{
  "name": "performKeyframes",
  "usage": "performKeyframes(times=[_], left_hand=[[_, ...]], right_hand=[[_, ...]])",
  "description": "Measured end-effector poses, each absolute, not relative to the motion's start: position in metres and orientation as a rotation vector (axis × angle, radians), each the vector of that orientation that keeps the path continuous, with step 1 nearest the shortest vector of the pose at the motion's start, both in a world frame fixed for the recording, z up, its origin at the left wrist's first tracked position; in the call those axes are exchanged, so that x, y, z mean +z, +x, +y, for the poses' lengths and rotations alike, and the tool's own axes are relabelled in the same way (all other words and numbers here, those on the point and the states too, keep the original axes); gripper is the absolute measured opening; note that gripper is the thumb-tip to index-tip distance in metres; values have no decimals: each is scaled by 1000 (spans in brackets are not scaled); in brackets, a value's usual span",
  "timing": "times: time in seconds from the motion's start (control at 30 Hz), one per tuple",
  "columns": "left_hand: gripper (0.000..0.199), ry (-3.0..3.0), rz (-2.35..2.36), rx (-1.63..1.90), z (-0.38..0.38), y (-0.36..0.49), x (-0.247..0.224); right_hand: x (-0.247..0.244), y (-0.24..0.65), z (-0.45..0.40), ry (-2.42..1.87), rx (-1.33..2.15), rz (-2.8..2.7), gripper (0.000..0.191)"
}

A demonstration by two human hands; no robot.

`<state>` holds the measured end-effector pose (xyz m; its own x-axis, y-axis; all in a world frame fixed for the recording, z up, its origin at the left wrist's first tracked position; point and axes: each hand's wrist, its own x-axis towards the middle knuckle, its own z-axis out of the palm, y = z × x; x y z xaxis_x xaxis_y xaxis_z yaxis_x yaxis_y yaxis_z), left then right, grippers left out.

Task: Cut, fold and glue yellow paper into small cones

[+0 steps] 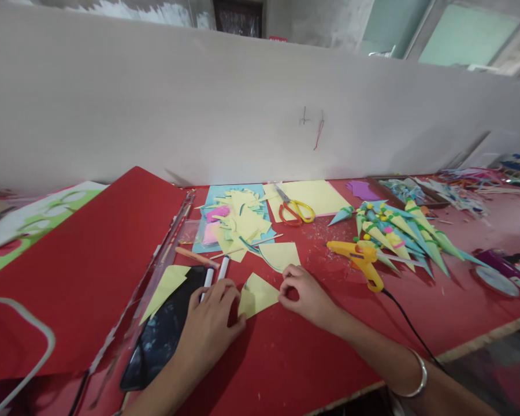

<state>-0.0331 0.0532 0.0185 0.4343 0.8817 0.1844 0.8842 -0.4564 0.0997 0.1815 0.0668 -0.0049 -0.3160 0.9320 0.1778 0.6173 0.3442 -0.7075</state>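
Observation:
A small yellow paper piece lies on the red table between my hands. My left hand has its fingers spread and curved at the paper's left edge, beside two white markers. At the paper's right corner, my right hand pinches with thumb and forefinger. Just behind is another yellow paper piece with a curved dark line along its left side. Yellow scraps are heaped on a blue sheet farther back. A folded yellow paper rests partly over a black phone at the left.
Scissors lie on yellow sheets at the back. A yellow glue gun with a black cord is at the right, beside a pile of paper cones. A large red sheet covers the left side. A grey partition stands behind.

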Motion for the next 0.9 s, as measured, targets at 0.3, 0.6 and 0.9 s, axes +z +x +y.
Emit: performKeyframes(times=[0.3,0.6,0.9], left_hand=[[56,-2972,-840,-17,55,-28,4],[63,-3075,-963,-27,43,-47,10],[61,-3026,-1050,-64,32,-74,4]], right_hand=[[-3,182,67,-1336,700,-2066,11],[1,182,64,-1346,721,-2059,12],[5,188,62,-1328,799,-2037,12]])
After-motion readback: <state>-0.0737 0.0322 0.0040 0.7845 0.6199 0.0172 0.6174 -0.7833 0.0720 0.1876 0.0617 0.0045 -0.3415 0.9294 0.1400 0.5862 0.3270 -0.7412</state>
